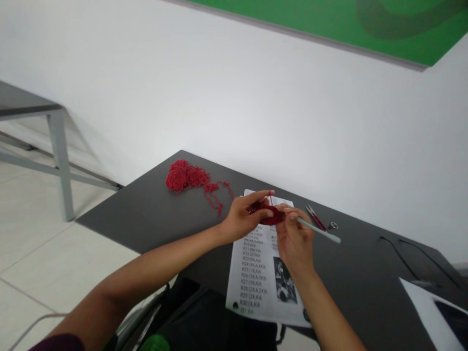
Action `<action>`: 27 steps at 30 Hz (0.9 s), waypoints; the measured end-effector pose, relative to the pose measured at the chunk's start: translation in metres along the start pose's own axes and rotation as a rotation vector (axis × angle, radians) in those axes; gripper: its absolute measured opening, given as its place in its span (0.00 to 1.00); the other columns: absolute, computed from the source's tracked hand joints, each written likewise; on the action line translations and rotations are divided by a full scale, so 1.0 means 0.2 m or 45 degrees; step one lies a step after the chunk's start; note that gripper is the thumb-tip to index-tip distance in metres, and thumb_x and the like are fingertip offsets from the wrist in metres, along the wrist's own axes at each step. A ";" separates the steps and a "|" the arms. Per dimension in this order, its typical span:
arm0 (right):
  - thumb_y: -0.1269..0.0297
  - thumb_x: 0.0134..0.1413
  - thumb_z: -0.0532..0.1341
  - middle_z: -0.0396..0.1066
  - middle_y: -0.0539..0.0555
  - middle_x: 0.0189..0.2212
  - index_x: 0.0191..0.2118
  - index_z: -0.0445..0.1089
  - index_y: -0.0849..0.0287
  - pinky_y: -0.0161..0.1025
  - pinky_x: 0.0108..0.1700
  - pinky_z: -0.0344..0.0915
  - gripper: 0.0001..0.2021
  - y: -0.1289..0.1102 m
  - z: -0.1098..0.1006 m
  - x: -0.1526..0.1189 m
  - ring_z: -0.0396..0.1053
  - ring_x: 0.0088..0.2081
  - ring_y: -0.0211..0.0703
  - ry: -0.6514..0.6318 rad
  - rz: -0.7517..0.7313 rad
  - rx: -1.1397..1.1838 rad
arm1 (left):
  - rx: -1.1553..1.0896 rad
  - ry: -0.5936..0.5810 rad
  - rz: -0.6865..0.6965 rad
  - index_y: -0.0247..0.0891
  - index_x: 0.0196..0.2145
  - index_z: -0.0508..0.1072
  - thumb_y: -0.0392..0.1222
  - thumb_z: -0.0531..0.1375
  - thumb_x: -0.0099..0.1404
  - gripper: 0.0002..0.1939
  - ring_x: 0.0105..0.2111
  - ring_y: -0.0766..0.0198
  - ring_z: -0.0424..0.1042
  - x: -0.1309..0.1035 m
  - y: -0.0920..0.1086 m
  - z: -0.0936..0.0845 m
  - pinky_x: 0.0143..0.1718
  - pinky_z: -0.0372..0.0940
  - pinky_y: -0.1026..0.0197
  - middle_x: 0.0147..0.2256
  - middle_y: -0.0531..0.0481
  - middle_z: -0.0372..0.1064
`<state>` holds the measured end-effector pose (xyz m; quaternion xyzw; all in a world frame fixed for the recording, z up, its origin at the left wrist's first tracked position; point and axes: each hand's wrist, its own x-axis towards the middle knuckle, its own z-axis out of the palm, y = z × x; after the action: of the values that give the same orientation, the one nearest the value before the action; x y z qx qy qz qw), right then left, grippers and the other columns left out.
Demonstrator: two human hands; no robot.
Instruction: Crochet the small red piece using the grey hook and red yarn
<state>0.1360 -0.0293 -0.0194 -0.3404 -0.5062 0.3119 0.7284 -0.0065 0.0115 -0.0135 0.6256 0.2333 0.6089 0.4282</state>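
Observation:
Between my two hands is a small piece of dark red crochet (271,216). My left hand (246,213) pinches its left side, with the forefinger raised and a strand of red yarn running over it. My right hand (295,229) grips a crochet hook (320,229) with a grey handle that points down to the right. The hook's tip is hidden at the crochet work. Beneath both hands lies a printed pattern sheet (252,278) with rows of text and a dark picture. A ball of red yarn (179,175) rests to the left, its loose strands trailing toward my left hand.
Small scissors (316,217) and a metal ring-like item (333,225) lie right of the sheet on the dark table (146,214). Glasses-like thin dark arms (402,258) and another paper (427,312) are farther right. A white wall (219,97) stands behind the table.

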 end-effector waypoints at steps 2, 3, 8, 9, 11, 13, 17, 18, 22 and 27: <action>0.53 0.64 0.63 0.78 0.54 0.38 0.38 0.76 0.55 0.47 0.46 0.74 0.11 -0.01 -0.01 -0.01 0.77 0.42 0.47 0.002 -0.157 -0.271 | 0.068 0.004 0.027 0.40 0.51 0.80 0.41 0.72 0.58 0.23 0.32 0.64 0.73 -0.01 0.01 0.00 0.37 0.70 0.62 0.33 0.49 0.77; 0.55 0.65 0.63 0.77 0.54 0.38 0.37 0.77 0.56 0.46 0.46 0.74 0.11 -0.03 -0.01 -0.02 0.76 0.42 0.47 -0.009 -0.238 -0.416 | 0.078 0.011 0.030 0.41 0.51 0.80 0.41 0.72 0.57 0.23 0.33 0.64 0.73 -0.01 0.02 0.01 0.38 0.70 0.61 0.34 0.49 0.78; 0.64 0.63 0.64 0.75 0.52 0.38 0.40 0.80 0.50 0.44 0.42 0.74 0.05 -0.05 -0.04 -0.02 0.75 0.39 0.45 -0.074 -0.758 -1.000 | -0.243 0.038 -0.218 0.39 0.52 0.80 0.46 0.71 0.59 0.24 0.34 0.63 0.75 -0.02 0.00 0.04 0.38 0.73 0.60 0.36 0.47 0.80; 0.65 0.61 0.66 0.75 0.51 0.38 0.41 0.80 0.49 0.45 0.43 0.74 0.05 -0.05 -0.05 -0.02 0.75 0.40 0.46 -0.128 -0.851 -1.032 | -0.362 0.020 -0.304 0.39 0.51 0.80 0.47 0.71 0.58 0.24 0.32 0.65 0.75 -0.02 -0.01 0.05 0.36 0.73 0.61 0.36 0.47 0.80; 0.67 0.58 0.68 0.75 0.52 0.38 0.41 0.79 0.50 0.46 0.44 0.74 0.07 -0.04 -0.06 -0.01 0.75 0.41 0.47 -0.158 -0.905 -1.028 | -0.572 -0.018 -0.459 0.38 0.48 0.81 0.48 0.73 0.56 0.23 0.29 0.67 0.74 -0.02 -0.01 0.06 0.33 0.72 0.63 0.34 0.48 0.79; 0.67 0.59 0.67 0.75 0.52 0.38 0.41 0.79 0.52 0.45 0.43 0.74 0.05 -0.05 -0.05 -0.02 0.75 0.40 0.46 -0.081 -0.867 -0.988 | -0.714 -0.048 -0.577 0.36 0.46 0.82 0.48 0.74 0.54 0.22 0.28 0.68 0.74 -0.02 0.00 0.06 0.32 0.70 0.65 0.33 0.47 0.79; 0.62 0.66 0.62 0.75 0.52 0.39 0.39 0.79 0.51 0.43 0.39 0.73 0.08 -0.09 -0.04 -0.02 0.75 0.39 0.45 -0.126 -0.712 -0.885 | -0.843 -0.084 -0.629 0.35 0.45 0.82 0.45 0.77 0.51 0.24 0.28 0.68 0.75 -0.01 0.02 0.03 0.32 0.69 0.66 0.33 0.47 0.79; 0.59 0.66 0.61 0.76 0.52 0.39 0.39 0.79 0.51 0.43 0.39 0.73 0.09 -0.09 -0.04 -0.02 0.76 0.40 0.46 -0.148 -0.653 -0.830 | -0.853 -0.091 -0.621 0.35 0.45 0.82 0.45 0.77 0.50 0.25 0.28 0.68 0.75 0.00 0.03 0.02 0.32 0.69 0.66 0.33 0.47 0.79; 0.56 0.62 0.65 0.77 0.53 0.38 0.37 0.77 0.54 0.45 0.42 0.74 0.08 -0.10 -0.04 0.00 0.76 0.40 0.47 -0.202 -0.469 -0.557 | -0.875 -0.141 -0.561 0.36 0.47 0.81 0.45 0.77 0.50 0.27 0.26 0.71 0.72 0.02 0.04 -0.01 0.30 0.66 0.68 0.30 0.50 0.78; 0.60 0.59 0.68 0.79 0.53 0.38 0.37 0.75 0.54 0.45 0.42 0.74 0.05 -0.09 -0.05 0.01 0.78 0.41 0.47 -0.206 -0.350 -0.462 | -0.932 -0.168 -0.566 0.36 0.49 0.80 0.44 0.76 0.51 0.27 0.25 0.70 0.72 0.02 0.05 -0.02 0.28 0.66 0.68 0.29 0.50 0.77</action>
<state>0.1487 -0.0394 -0.0059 -0.3675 -0.6524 0.1398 0.6479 -0.0112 0.0114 -0.0034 0.4046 0.1031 0.5032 0.7566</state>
